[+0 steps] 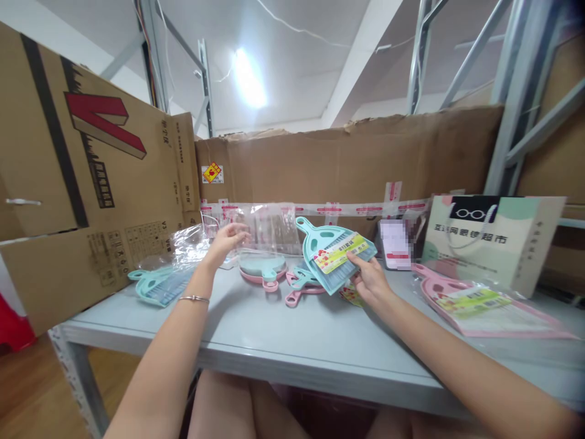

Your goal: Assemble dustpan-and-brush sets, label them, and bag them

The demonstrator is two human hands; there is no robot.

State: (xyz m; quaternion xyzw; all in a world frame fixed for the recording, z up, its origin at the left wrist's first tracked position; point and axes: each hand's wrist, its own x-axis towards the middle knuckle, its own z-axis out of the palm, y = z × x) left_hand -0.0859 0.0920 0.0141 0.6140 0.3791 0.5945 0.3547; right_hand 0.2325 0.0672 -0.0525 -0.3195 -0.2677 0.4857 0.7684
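Note:
In my right hand (372,280) is a mint-green dustpan (315,244), held by its wide edge, handle pointing up and left. A blue-bristled brush lies in its pan under a yellow-green label card (340,253). My left hand (228,241) is raised at the back of the table, fingers curled together at the edge of a clear plastic bag (272,222). Below the bag lie a stacked mint and pink dustpan pair (262,268). Several mint and pink handled pieces (304,283) lie beside them, partly hidden by the held dustpan.
A bagged mint dustpan set (159,286) lies left, a bagged pink one (479,302) right. Crumpled clear plastic (189,244) sits back left. A phone (395,244) stands near a paper bag (489,244). Cardboard boxes (123,164) border the grey table (274,332).

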